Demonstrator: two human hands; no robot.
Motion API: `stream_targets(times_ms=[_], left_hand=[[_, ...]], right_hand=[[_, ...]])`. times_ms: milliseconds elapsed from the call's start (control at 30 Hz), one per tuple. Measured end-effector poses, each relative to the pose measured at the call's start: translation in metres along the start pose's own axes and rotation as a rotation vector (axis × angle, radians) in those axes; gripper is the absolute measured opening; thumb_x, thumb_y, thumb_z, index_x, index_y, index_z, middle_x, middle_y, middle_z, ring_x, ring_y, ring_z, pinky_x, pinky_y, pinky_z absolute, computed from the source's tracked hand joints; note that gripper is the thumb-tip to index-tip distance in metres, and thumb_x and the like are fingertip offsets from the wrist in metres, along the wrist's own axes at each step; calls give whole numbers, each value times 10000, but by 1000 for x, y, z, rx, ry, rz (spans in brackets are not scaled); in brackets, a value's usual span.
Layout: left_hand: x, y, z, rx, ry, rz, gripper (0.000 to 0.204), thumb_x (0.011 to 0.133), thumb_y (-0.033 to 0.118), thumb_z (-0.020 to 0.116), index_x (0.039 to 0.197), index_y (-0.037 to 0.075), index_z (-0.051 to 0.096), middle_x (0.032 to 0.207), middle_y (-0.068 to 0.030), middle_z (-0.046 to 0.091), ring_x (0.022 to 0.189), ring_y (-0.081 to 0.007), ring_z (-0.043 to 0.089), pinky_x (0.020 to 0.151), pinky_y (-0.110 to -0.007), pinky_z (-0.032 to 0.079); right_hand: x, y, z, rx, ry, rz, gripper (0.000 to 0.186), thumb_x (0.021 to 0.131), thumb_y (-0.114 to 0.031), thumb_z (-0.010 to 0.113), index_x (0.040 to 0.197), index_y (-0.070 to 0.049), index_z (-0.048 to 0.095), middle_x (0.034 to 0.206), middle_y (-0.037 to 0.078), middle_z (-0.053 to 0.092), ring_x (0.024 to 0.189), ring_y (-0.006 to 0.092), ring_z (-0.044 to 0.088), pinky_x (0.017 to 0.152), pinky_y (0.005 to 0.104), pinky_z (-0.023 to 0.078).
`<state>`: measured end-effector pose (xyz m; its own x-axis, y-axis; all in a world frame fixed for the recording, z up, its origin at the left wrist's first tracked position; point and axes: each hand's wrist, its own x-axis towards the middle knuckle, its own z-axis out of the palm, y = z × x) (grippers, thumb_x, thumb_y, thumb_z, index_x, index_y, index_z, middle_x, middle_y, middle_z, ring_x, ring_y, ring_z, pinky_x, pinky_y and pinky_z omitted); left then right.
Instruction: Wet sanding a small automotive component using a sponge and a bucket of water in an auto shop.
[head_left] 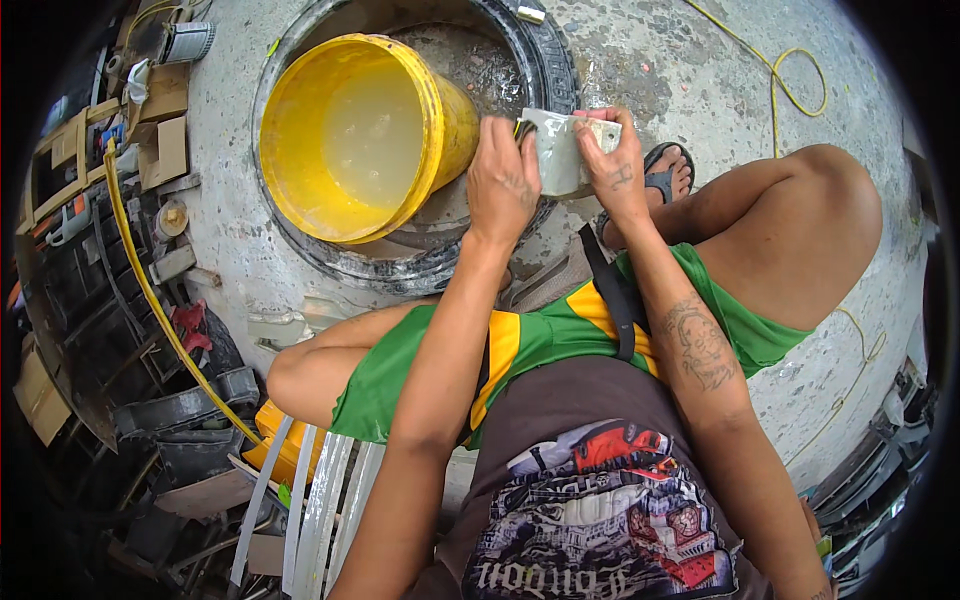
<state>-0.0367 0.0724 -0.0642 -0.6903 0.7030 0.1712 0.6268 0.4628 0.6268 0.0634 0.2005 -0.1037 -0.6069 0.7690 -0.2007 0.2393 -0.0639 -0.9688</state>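
Note:
My right hand [618, 168] grips a pale grey, wet-looking flat piece [560, 155] by its right side, thumb on its face and fingers behind the top edge. A small hole shows near that corner. At the piece's left edge, my left hand [503, 178] is closed on a small dark pad [525, 129] with a yellowish edge; the fingers cover most of it, so its kind is unclear. Just left of my hands, a yellow bucket [432, 130] tilts towards me, holding cloudy water [372, 135].
The bucket rests within a large black tyre [345, 268] on the wet concrete floor [690, 60]. Yellow cord [775, 68] lies at the far right. Cardboard boxes [165, 150], black parts [180, 455] and a curved yellow strip [150, 285] crowd the left.

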Motion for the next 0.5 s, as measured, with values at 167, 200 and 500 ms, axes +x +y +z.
stream_targets(times_ms=[167,200,500], left_hand=[[-40,1,-13,-14,-76,-22,187,987,73,601,1090,-37,492,1034,-301,526,917,-526,592,763,-554,496],[-39,2,-15,-1,-119,-48,190,985,75,602,1092,-38,492,1037,-304,528,922,-530,594,761,-554,500],[-41,-2,-6,-88,-28,-70,198,1001,101,615,1086,-27,492,995,-278,557,866,-508,581,725,-527,477]], right_hand=[[-7,-1,3,-58,66,-64,267,944,-139,701,1124,4,566,1044,175,726,932,285,700,872,384,540],[-8,-4,5,-20,53,-23,273,949,-144,701,1133,4,564,1042,173,726,931,284,700,870,383,540],[-4,-4,3,-40,69,-36,268,963,-162,703,1116,1,556,1053,171,730,931,254,697,846,373,541]])
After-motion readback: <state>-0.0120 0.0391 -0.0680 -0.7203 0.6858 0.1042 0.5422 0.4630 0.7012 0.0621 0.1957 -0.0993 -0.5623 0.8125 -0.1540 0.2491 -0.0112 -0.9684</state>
